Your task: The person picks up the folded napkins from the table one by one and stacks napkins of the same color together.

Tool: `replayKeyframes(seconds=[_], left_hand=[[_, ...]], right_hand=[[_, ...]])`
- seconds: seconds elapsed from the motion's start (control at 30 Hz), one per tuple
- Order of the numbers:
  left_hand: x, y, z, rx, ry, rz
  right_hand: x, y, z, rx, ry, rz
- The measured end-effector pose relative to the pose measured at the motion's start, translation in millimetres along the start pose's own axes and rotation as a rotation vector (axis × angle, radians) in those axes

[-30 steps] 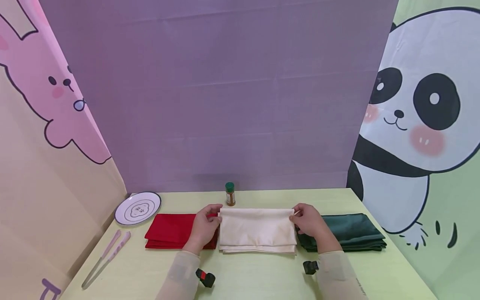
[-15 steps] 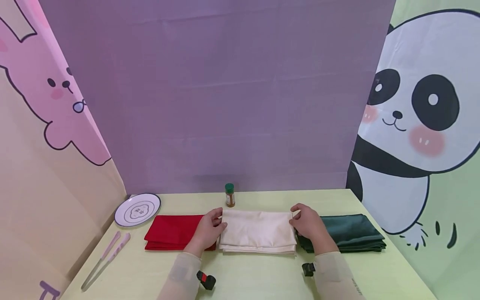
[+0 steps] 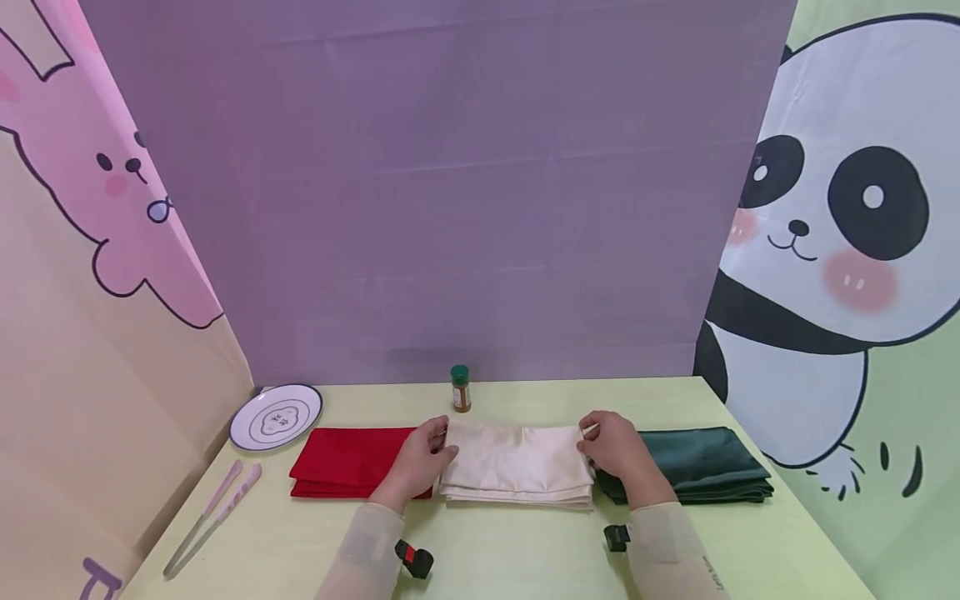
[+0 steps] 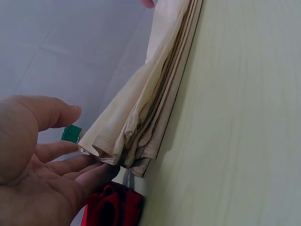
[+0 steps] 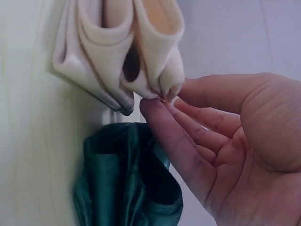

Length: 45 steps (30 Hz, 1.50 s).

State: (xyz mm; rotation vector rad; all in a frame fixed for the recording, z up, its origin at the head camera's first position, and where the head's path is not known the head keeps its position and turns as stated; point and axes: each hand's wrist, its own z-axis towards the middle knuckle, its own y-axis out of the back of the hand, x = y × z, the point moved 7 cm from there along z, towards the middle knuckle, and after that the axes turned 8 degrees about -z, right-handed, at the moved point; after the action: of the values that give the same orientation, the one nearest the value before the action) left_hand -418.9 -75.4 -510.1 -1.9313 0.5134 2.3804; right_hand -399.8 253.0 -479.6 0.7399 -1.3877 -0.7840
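Note:
A folded cream cloth (image 3: pixel 517 462) lies in several layers on the table, between a red folded cloth (image 3: pixel 348 458) and a dark green one (image 3: pixel 701 462). At its left edge is my left hand (image 3: pixel 420 458). In the left wrist view that hand's thumb stands apart from the cloth, while its fingers (image 4: pixel 101 175) reach to the layered corner. My right hand (image 3: pixel 615 446) is at the opposite edge. There, in the right wrist view, thumb and forefinger (image 5: pixel 160 115) pinch the corner of the cream cloth's upper layers, just above the green cloth.
Behind the cream cloth stands a small green-capped bottle (image 3: pixel 461 389). A white plate (image 3: pixel 276 417) with a dark rim is at the back left, and tongs (image 3: pixel 213 517) with pinkish handles lie in front of it. A purple backdrop (image 3: pixel 472 200) rises behind the table.
My left hand's thumb has come off the cream cloth's left edge, and that hand has shifted slightly right. The cloth's back edge has sunk lower. My right hand stays nearly in place.

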Motion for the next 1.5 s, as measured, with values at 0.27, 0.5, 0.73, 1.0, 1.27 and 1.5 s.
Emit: replayKeyframes(seconds=[0.27, 0.5, 0.73, 1.0, 1.27, 1.5], left_hand=[[-1.4, -1.7, -2.9, 0.021, 0.052, 0.054], [-0.3, -3.1, -2.4, 0.035, 0.065, 0.058], [0.2, -4.8, -1.3, 0.040, 0.050, 0.079], [0.2, -3.9, -1.2, 0.031, 0.052, 0.106], [0.7, -3.6, -2.0, 0.034, 0.049, 0.106], [-5.6, -3.2, -5.9, 0.033, 0.053, 0.061]], right_hand=[[4, -4, 1, -0.012, 0.033, -0.089], [8, -9, 1, -0.011, 0.059, -0.120], [10, -10, 1, 0.001, 0.057, -0.149], [11, -6, 0, -0.006, 0.051, -0.117], [10, -4, 1, -0.010, 0.045, -0.117], [12, -1, -1, -0.030, 0.027, -0.111]])
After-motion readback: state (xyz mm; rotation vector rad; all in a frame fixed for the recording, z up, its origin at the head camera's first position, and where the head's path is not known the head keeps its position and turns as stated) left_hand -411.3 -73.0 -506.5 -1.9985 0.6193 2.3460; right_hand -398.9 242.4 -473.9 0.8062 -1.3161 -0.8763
